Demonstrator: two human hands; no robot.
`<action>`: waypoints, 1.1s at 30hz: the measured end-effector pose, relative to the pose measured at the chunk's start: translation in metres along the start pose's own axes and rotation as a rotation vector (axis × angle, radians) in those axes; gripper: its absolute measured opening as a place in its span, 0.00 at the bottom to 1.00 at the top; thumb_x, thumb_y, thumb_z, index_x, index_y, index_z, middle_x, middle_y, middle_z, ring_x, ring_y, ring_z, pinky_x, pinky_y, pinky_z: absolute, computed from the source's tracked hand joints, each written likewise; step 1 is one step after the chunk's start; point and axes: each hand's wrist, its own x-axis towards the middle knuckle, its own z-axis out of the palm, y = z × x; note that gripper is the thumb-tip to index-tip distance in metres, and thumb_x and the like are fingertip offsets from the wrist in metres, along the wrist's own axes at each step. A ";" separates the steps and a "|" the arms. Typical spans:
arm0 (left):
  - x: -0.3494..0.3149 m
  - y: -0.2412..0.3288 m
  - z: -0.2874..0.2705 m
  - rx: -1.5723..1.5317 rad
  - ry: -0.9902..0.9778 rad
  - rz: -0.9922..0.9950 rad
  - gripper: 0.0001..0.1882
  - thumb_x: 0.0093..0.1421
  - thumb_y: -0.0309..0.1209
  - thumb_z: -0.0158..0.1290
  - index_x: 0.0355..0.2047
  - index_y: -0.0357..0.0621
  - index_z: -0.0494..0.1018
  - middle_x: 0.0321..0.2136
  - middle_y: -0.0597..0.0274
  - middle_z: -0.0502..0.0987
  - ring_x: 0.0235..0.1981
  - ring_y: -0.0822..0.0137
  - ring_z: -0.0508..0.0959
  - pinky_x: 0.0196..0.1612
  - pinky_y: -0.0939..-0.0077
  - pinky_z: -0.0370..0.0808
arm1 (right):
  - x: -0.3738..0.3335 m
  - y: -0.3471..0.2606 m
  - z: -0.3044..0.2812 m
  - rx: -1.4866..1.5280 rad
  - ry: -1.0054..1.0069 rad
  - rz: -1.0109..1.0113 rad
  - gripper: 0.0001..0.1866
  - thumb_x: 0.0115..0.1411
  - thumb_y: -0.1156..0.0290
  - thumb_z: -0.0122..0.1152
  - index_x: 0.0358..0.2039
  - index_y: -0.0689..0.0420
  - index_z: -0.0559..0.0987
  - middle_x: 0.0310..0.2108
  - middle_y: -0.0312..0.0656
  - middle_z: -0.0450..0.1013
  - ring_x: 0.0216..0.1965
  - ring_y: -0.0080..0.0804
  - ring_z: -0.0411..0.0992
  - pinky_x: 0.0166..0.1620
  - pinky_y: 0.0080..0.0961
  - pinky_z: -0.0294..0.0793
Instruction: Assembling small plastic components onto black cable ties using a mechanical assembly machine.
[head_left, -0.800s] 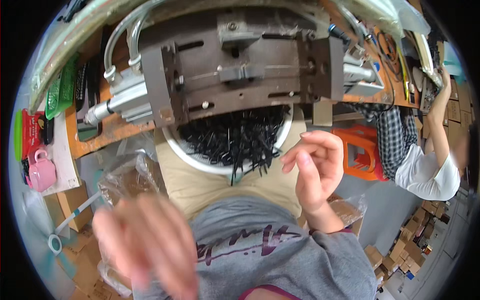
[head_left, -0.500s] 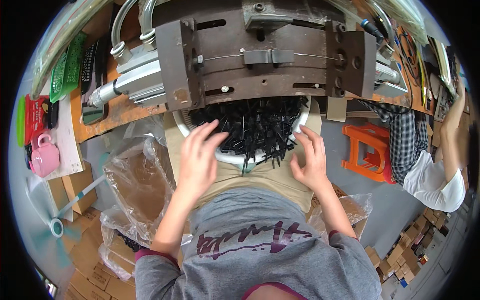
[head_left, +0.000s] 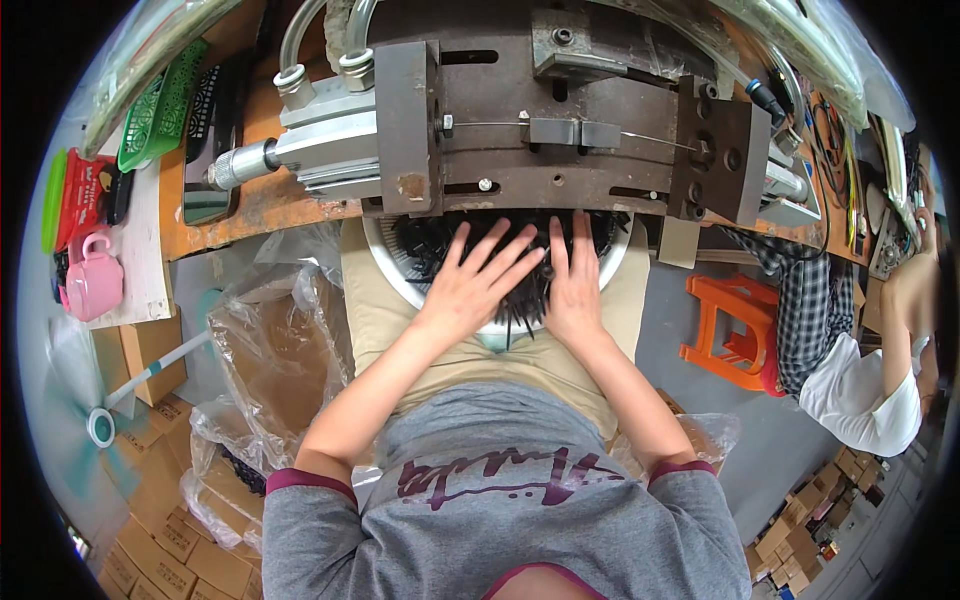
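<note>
A white round basin [head_left: 391,277] rests on my lap, heaped with thin black plastic parts [head_left: 521,305] whose exact kind I cannot make out. My left hand [head_left: 470,287] lies over the heap, fingers stretched and spread. Beside it my right hand [head_left: 574,290] rests on the parts with its fingers stretched out. Neither hand is wrapped around a part. Just beyond the basin stands a brown metal fixture [head_left: 545,180], with small metal blocks [head_left: 574,133] at its middle and a silver cylinder [head_left: 325,150] on its left.
On the bench's left lie a phone [head_left: 208,203] and a green basket [head_left: 160,120], with a pink mug [head_left: 95,280] farther left. A fan [head_left: 101,428] and clear plastic bags [head_left: 265,350] stand below. At right are an orange stool [head_left: 728,330] and a seated person [head_left: 862,395].
Both hands have moved inward from the basin's sides onto the black parts. The view has shifted, so the fixture appears farther right.
</note>
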 end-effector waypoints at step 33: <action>0.036 0.032 -0.191 -0.384 0.298 0.190 0.18 0.50 0.28 0.65 0.43 0.41 0.80 0.43 0.58 0.81 0.37 0.64 0.81 0.42 0.69 0.77 | 0.213 -0.094 -0.273 -0.048 0.548 -0.598 0.08 0.54 0.71 0.67 0.32 0.62 0.80 0.29 0.41 0.78 0.21 0.23 0.72 0.23 0.17 0.67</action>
